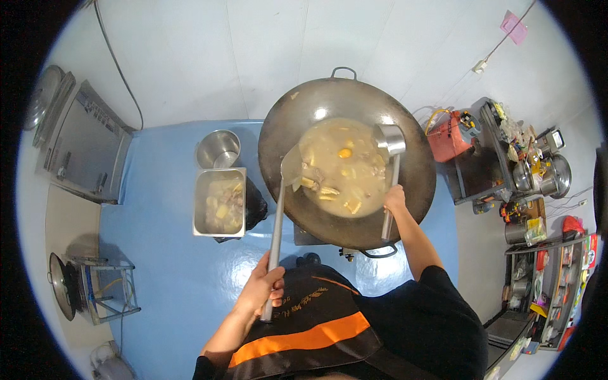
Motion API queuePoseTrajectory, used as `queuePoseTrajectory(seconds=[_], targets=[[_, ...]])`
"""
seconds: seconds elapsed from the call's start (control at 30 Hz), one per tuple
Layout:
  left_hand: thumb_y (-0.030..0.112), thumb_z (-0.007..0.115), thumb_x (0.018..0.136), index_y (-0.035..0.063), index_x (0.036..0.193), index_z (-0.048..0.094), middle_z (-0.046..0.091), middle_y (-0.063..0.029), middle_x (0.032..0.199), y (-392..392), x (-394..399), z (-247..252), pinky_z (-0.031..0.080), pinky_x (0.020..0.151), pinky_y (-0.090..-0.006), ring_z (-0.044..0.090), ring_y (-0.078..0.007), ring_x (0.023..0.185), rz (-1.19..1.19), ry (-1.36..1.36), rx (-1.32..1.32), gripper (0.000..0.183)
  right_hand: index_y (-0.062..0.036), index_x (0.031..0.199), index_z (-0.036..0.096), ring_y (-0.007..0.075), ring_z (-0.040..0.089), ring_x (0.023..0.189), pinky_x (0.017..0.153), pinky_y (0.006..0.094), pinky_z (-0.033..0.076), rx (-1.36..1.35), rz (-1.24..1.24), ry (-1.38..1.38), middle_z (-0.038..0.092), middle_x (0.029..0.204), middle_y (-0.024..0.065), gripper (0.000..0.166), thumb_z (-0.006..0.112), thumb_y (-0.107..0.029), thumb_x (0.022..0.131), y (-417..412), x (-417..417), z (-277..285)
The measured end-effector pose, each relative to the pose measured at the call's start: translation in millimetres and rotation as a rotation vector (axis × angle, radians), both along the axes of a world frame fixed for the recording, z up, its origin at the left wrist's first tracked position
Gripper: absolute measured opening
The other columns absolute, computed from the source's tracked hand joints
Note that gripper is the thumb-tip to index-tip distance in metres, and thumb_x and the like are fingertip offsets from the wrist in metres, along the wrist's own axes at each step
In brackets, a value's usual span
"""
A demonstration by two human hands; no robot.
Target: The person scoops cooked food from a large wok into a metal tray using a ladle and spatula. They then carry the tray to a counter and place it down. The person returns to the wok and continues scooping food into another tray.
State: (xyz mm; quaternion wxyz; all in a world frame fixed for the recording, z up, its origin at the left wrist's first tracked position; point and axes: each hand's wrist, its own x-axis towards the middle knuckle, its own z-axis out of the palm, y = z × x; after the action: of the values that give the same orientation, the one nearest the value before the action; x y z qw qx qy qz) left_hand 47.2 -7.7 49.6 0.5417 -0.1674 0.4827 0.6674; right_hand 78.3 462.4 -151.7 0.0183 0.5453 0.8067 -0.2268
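Observation:
A large wok stands before me, holding cloudy broth with pale yellow strips, pieces that look like meat, and one bright orange-yellow piece. My left hand grips the long metal handle of a wok spatula. Its blade is at the left edge of the broth, beside several yellow strips. In my right hand is the handle of a steel ladle. The ladle's bowl sits over the right side of the wok, tipped towards the broth; its contents are hidden.
Left of the wok is a rectangular steel pan of similar stew, beside a round steel pot. A red canister and a cluttered rack stand at right. A metal stand is at left; white wall rises behind.

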Motion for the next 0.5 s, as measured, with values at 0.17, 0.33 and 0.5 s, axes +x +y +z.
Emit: queuePoseTrajectory(seconds=[0.17, 0.33, 0.5], targets=[[0.012, 0.048, 0.092, 0.0205, 0.133, 0.03, 0.036, 0.0014, 0.065, 21.1, 0.6, -16.0, 0.029, 0.035, -0.0209, 0.033, -0.0057, 0.042, 0.109, -0.099, 0.099, 0.045, 0.013, 0.093, 0.048, 0.0291, 0.063, 0.057, 0.042, 0.0396, 0.05, -0.088, 0.279, -0.099, 0.06, 0.073, 0.0231, 0.022, 0.056, -0.002, 0.08, -8.7, -28.4, -10.2], [0.011, 0.047, 0.091, 0.021, 0.131, 0.031, 0.036, 0.0017, 0.065, 34.6, -6.5, -29.0, 0.03, 0.036, -0.0204, 0.033, -0.005, 0.043, 0.122, -0.13, 0.161, 0.044, 0.0095, 0.083, 0.051, 0.025, 0.057, 0.047, 0.041, 0.0392, 0.048, -0.698, 0.071, 0.085, 0.053, 0.055, 0.0153, 0.012, 0.054, -0.002, 0.078, -68.2, -37.1, 37.9], [0.009, 0.047, 0.09, 0.0229, 0.138, 0.021, 0.037, 0.0005, 0.063, 38.9, -7.8, -35.9, 0.032, 0.036, -0.0229, 0.035, -0.0065, 0.042, 0.11, -0.087, 0.204, 0.056, 0.0054, 0.077, 0.049, 0.0236, 0.053, 0.044, 0.041, 0.039, 0.047, -0.978, 0.025, 0.172, 0.051, 0.053, 0.0124, 0.007, 0.052, 0.0, 0.08, -138.7, -46.4, 66.3]])
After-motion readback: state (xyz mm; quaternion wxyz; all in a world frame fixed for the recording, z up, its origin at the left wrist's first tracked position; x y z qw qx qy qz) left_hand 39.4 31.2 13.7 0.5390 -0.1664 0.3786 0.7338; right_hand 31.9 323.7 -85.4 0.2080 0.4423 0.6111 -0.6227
